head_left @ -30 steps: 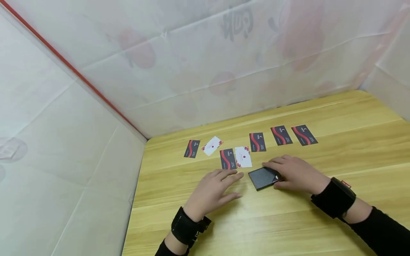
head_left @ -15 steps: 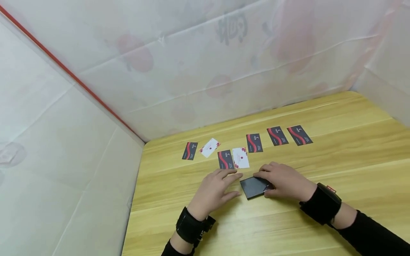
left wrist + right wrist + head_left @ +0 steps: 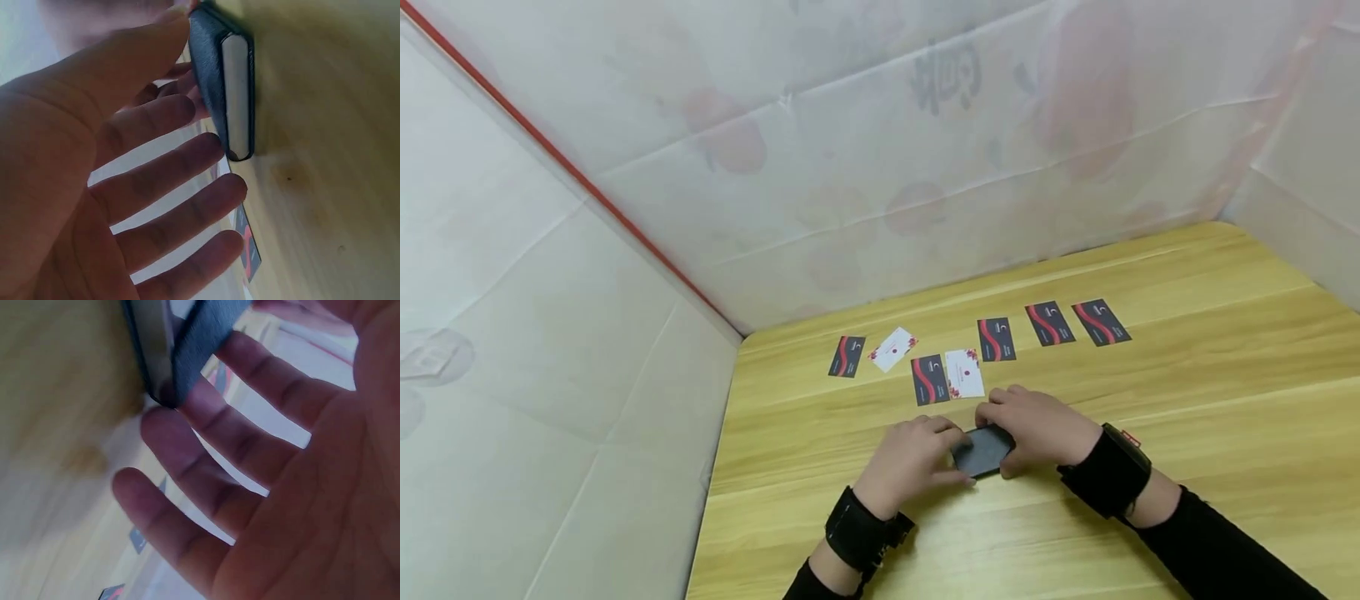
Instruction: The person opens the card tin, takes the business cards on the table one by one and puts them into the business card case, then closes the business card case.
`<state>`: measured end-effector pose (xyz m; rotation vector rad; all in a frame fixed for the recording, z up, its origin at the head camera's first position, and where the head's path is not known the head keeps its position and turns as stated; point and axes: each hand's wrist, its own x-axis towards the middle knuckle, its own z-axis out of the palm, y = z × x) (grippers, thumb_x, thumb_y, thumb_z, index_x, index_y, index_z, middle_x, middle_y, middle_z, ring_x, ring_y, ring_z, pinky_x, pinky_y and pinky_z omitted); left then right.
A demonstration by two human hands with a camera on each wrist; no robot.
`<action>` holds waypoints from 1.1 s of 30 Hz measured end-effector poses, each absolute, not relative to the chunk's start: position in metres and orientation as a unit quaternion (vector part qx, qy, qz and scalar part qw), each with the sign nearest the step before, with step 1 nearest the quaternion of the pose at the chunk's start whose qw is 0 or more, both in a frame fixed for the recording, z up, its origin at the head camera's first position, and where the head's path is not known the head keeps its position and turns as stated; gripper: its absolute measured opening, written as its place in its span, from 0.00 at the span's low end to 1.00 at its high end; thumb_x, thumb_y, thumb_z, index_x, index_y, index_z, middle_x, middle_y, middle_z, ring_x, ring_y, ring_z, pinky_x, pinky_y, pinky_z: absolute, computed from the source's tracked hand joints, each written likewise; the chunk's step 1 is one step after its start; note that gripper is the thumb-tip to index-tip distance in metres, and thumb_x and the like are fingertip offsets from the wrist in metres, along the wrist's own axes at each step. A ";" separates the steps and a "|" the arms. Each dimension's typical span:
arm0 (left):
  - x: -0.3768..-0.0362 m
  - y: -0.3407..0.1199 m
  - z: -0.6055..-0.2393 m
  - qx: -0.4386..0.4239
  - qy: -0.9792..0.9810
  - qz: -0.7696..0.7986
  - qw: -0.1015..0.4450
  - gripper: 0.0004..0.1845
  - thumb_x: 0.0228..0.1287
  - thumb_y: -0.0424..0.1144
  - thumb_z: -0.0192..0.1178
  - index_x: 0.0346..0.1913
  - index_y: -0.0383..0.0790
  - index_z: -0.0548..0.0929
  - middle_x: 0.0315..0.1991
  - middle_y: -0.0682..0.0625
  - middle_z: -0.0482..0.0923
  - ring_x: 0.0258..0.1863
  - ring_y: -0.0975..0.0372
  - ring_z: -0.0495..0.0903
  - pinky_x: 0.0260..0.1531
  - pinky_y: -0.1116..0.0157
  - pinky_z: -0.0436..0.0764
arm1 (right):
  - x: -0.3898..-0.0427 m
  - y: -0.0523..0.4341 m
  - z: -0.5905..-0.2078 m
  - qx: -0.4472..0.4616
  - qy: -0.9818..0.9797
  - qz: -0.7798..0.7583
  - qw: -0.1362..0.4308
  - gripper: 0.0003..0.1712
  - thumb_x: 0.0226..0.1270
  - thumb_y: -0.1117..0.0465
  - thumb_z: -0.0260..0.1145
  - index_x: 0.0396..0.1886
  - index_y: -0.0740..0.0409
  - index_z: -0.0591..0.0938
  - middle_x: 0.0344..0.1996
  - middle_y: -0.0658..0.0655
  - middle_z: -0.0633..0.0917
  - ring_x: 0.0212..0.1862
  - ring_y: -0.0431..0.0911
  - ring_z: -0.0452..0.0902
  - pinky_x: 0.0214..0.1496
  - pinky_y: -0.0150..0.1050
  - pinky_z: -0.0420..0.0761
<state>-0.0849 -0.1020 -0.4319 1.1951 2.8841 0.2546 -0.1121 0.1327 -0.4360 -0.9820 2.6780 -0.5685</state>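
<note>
The small flat black leather-look card case (image 3: 983, 450) lies on the pale wooden table (image 3: 1187, 392) directly in front of the person, caught between both hands, with its lid lifted a little at one edge – the right wrist view shows a dark flap (image 3: 209, 328) standing off the body of the case. The left hand (image 3: 912, 454) meets it from the near left with fingers fairly straight and spread, the thumb laid along the case's side, so it reads as relaxed and touching rather than clamped; the right hand (image 3: 1037, 427) comes over from the far right with fingers curled about the lid's edge. The likely trouble, as I judge it, is that the case is thin and looks smooth on a bare tabletop: a lift from the right with too little bracing from the left could make it slide or tip over rather than open, and a lid let go halfway might snap down on a fingertip. Just beyond the hands a black card with a red wave (image 3: 930, 379) and a white card with red flowers (image 3: 964, 372) lie side by side, with more cards (image 3: 1049, 323) in a loose row behind – a skidding case or a sweeping knuckle would easily push the near two out of place
</note>
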 end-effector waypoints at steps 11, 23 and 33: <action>-0.079 -0.095 -0.444 0.375 0.927 0.015 -0.018 0.30 0.48 0.70 0.70 0.49 0.56 0.85 0.49 0.58 0.80 0.41 0.66 0.77 0.36 0.68 0.78 | -0.112 0.128 -0.441 -0.320 0.911 -0.205 0.159 0.30 0.41 0.47 0.83 0.45 0.44 0.81 0.37 0.44 0.74 0.36 0.43 0.66 0.34 0.37 0.68; -0.065 -0.083 -0.452 0.378 0.920 -0.040 -0.092 0.20 0.52 0.64 0.70 0.37 0.52 0.85 0.41 0.55 0.81 0.35 0.63 0.76 0.28 0.67 0.77 | -0.112 0.122 -0.444 -0.343 0.904 -0.210 0.146 0.31 0.37 0.45 0.83 0.42 0.44 0.79 0.35 0.43 0.75 0.34 0.40 0.66 0.32 0.35 0.67; -0.064 -0.073 -0.448 0.408 0.902 -0.070 -0.118 0.10 0.55 0.50 0.67 0.24 0.49 0.82 0.33 0.54 0.82 0.21 0.67 0.73 0.17 0.71 0.70 | -0.114 0.125 -0.443 -0.349 0.904 -0.211 0.131 0.30 0.36 0.45 0.83 0.41 0.44 0.79 0.34 0.43 0.75 0.32 0.40 0.66 0.31 0.34 0.67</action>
